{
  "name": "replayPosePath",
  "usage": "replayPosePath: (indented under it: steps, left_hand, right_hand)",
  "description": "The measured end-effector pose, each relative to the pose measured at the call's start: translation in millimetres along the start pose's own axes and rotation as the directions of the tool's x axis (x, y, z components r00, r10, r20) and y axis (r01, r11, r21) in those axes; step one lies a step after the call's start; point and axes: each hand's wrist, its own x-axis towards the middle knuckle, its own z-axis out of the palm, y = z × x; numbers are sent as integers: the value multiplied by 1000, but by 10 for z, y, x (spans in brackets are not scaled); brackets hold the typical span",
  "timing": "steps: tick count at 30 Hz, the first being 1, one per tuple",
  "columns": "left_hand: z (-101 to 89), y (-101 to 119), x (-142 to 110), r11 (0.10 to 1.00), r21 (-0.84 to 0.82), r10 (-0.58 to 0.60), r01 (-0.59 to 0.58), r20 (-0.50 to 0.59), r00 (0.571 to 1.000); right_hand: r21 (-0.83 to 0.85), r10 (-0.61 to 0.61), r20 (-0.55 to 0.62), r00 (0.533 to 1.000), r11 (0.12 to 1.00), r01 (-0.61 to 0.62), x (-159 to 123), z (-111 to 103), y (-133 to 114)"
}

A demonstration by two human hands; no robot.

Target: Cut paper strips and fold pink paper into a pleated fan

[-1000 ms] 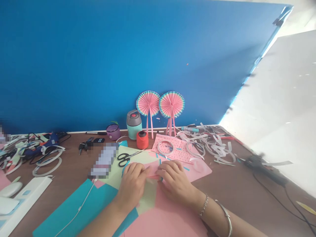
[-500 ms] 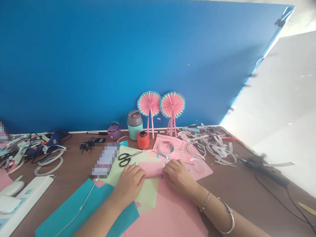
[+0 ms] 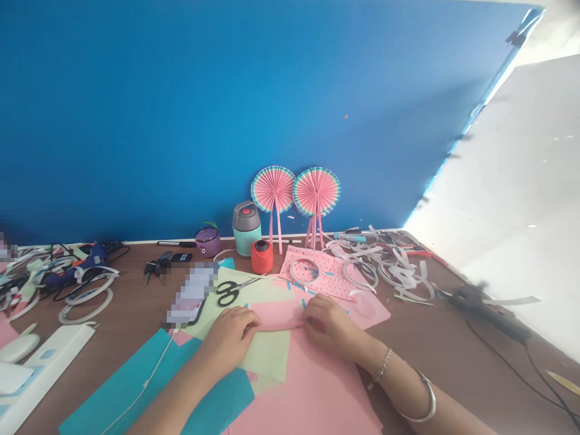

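A folded strip of pink paper (image 3: pixel 278 315) stretches between my two hands, low over the paper sheets. My left hand (image 3: pixel 232 335) has its fingers closed on the strip's left end, the thumb along the near edge. At the other end my right hand (image 3: pixel 330 323) grips the strip with curled fingers; the fingertips are partly hidden. Beneath lie a light green sheet (image 3: pixel 267 356) and a large pink sheet (image 3: pixel 312 393). Black-handled scissors (image 3: pixel 229 295) rest on the green paper just beyond my left hand.
Two pink pleated paper fans (image 3: pixel 274 190) lean against the blue panel (image 3: pixel 181 109). Before them stand a teal flask (image 3: pixel 247 232) and a red thread spool (image 3: pixel 262 258). A phone (image 3: pixel 193 293) lies left, white paper strips (image 3: pixel 403 272) right, and a power strip (image 3: pixel 49 368) near left.
Both hands have shifted slightly; the left hand has moved a little left and down, showing more of the pink strip. The grip at both ends stays.
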Motion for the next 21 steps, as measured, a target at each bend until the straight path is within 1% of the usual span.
replayPosePath:
  steps: [3,6,10,14,18,21]
  left_hand:
    - [-14,-32,4,995,-74,-72,72,14,997]
    - [1,-65,12,988,-124,-90,90,9,996]
    - [31,-78,34,983,-167,-74,71,-11,997]
    - [47,-83,49,985,-163,-70,63,-38,997]
    - [49,-92,54,989,-141,-52,44,-55,997]
    - [56,-102,63,989,-142,-52,45,-48,997]
  right_hand:
    - [117,44,16,999,992,-46,-9,-7,37]
    - [178,92,32,995,979,-96,-8,-36,37]
    - [193,78,28,997,978,-82,3,-62,17]
    - [183,65,6,998,981,-65,10,-48,27]
    - [182,74,8,997,981,-74,15,-29,54]
    - [193,93,27,995,976,-96,18,-23,68]
